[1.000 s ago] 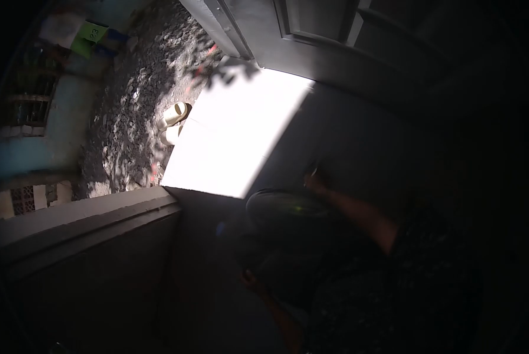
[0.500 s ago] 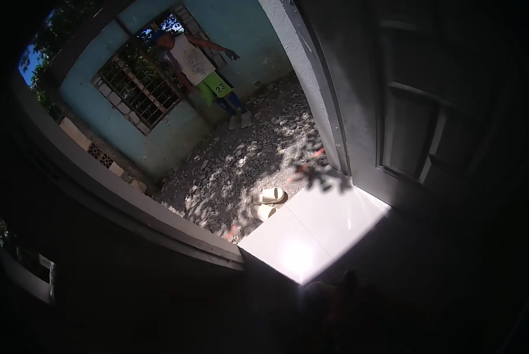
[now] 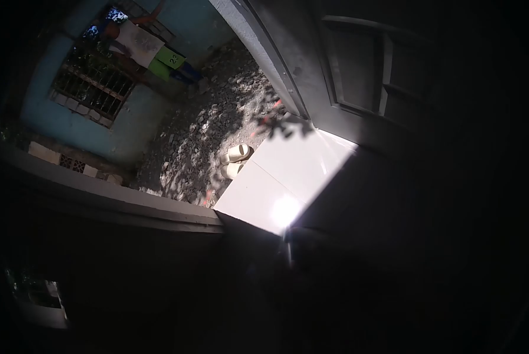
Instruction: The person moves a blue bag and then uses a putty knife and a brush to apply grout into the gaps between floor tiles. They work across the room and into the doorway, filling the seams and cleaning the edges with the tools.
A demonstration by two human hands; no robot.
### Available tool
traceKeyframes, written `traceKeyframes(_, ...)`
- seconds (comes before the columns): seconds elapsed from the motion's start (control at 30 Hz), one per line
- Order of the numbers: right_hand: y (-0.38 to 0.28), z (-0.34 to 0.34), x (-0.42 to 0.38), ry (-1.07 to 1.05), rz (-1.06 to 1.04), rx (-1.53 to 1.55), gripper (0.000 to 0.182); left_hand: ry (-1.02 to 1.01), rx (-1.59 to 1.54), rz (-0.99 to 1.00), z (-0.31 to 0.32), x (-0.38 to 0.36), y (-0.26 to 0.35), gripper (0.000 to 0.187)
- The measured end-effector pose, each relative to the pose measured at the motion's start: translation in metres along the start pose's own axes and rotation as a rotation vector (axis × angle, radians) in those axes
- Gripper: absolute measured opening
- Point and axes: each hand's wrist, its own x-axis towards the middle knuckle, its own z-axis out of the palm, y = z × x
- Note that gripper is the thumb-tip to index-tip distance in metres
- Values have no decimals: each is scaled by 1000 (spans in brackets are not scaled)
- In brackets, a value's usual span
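Neither of my hands can be made out; the lower part of the view is nearly black. A sunlit patch of white floor tile [image 3: 270,177] lies in the doorway, with a bright glare near its lower corner. Just outside the tile edge, a pair of cream slippers [image 3: 236,154] rests on the gravel. The grey panelled door [image 3: 353,65] stands open on the right.
Outside, a person [image 3: 140,44] in a white top and green shorts stands on gravel [image 3: 188,135] beside a blue wall [image 3: 58,127] with a barred window [image 3: 93,85]. The door frame [image 3: 129,203] crosses the left.
The view has shifted and turned, so the doorway, slippers and person appear farther left and higher. The person's outstretched arm now points up toward the top of the picture.
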Motion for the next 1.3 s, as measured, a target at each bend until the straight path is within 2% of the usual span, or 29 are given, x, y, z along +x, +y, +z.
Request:
traceKeyframes(0.3,18,-42,-9,82,12,28,36,-8,13,5,-8,-17,7,48)
traceKeyframes(0.5,34,-64,-16,131,-35,20,36,12,9,-7,-18,-28,33,47)
traceKeyframes(0.67,39,-79,-22,174,-51,36,36,15,-46,-58,-1,-27,-3,47)
traceKeyframes(0.8,42,-90,-27,194,-90,37,37,30,42,-28,-2,-25,-3,47)
traceKeyframes(0.87,41,-93,-31,195,-118,34,37,15,84,8,-2,-29,-6,48)
traceKeyframes(0.93,33,-96,-39,176,-148,28,37,63,28,-76,3,-32,-14,49)
traceKeyframes(1.03,9,-102,-57,113,-173,-6,37,63,-24,-101,6,-28,-24,52)
traceKeyframes(1.17,-7,-97,-85,34,-167,-56,38,-35,-69,-136,0,-17,-28,52)
traceKeyframes(1.27,47,-110,-102,104,-180,-527,34,-134,14,-234,14,-18,-42,52)
traceKeyframes(1.3,58,-107,-104,121,-181,-686,33,-86,-67,-247,23,-21,-55,52)
